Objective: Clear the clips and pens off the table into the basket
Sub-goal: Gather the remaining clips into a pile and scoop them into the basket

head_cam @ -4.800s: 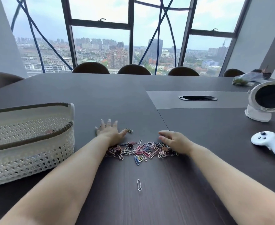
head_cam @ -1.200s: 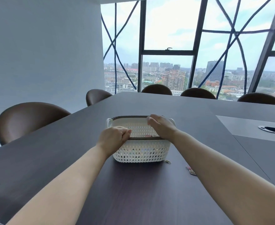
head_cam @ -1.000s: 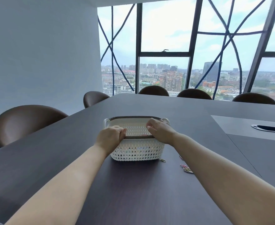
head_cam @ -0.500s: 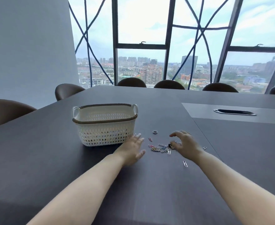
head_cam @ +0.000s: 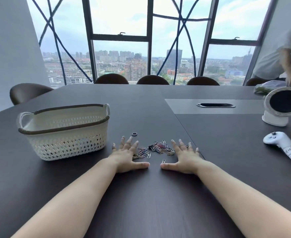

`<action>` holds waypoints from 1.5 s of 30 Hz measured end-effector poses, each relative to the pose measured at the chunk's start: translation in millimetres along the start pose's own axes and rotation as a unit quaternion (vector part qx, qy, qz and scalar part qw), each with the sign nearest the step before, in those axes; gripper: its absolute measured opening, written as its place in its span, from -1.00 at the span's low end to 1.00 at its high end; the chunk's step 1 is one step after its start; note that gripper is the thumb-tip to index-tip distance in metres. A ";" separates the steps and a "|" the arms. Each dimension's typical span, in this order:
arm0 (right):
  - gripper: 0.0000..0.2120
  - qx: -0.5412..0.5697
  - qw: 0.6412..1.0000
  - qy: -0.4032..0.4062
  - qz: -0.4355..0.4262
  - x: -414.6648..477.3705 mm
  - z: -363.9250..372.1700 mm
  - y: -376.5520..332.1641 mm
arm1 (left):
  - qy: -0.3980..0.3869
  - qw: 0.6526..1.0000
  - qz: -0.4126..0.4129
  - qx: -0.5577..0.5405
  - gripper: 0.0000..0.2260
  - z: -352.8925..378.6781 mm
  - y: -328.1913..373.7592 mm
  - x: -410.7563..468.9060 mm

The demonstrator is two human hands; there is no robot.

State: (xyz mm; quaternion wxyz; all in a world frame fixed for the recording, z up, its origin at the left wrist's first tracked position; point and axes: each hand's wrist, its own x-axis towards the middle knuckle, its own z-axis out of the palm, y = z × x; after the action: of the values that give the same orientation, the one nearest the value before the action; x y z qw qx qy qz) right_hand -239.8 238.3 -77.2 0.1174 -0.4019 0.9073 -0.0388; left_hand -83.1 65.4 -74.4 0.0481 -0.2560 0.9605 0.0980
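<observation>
Paperclips [head_cam: 158, 149] in mixed colours lie in a loose heap on the dark table [head_cam: 141, 203], just right of the white lattice basket [head_cam: 64, 133]. One stray clip [head_cam: 163, 161] sits on the near side and a small dark ring [head_cam: 134, 134] just beyond. The left hand [head_cam: 129, 157] and right hand [head_cam: 184, 158] rest flat on the tabletop either side of the heap. Their fingers are spread and straight, the thumbs point toward each other, and neither hand holds anything; the left hand touches the heap's outer clips. The step looks to be a two-handed sweep. It would go best with palms kept low against the surface and drawn together so the clips bunch rather than scatter. The stray clip can be gathered on the way, then the lot cupped and lifted over the basket's rim. Thin clips may slip under the fingers. No pens show on the table. Further right sit a white handheld controller [head_cam: 282, 146] and a small round desk fan [head_cam: 284, 107], while a second person [head_cam: 278, 62] bends over a bag [head_cam: 268, 86] at the far corner. Handwriting on the controller's grip is too blurred to read, and no brand or label is legible.
</observation>
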 end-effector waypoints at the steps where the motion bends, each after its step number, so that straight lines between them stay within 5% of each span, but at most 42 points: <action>1: 0.08 0.001 1.000 0.005 -0.011 6.7 -0.2 -3.9 | -0.006 1.000 -0.007 -0.001 -0.07 -1.8 -1.4 6.8; 9: -0.24 0.065 0.991 0.049 -0.108 70.9 -7.0 -15.1 | 0.005 1.000 0.024 0.016 -0.18 -12.4 -13.1 69.5; 21: -0.72 0.081 0.972 0.160 -0.150 64.1 -8.2 -19.0 | 0.136 0.981 0.118 -0.076 -0.78 -7.5 -13.6 64.9; 36: -0.67 -0.058 0.964 0.196 -0.168 54.6 -8.6 -32.9 | 0.222 0.974 0.029 0.030 -0.62 -4.0 -2.5 52.3; 45: -0.77 0.230 0.921 0.254 -0.184 44.6 -27.0 -34.6 | 0.349 0.933 0.089 0.007 -0.58 -32.1 -10.9 5.8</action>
State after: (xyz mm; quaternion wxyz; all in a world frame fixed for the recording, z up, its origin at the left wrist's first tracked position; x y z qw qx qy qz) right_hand -250.4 181.3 -53.4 -0.0373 -0.5002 0.7827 -0.3683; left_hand -84.0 46.6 -45.7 -0.2967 -0.1877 0.9363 -0.0006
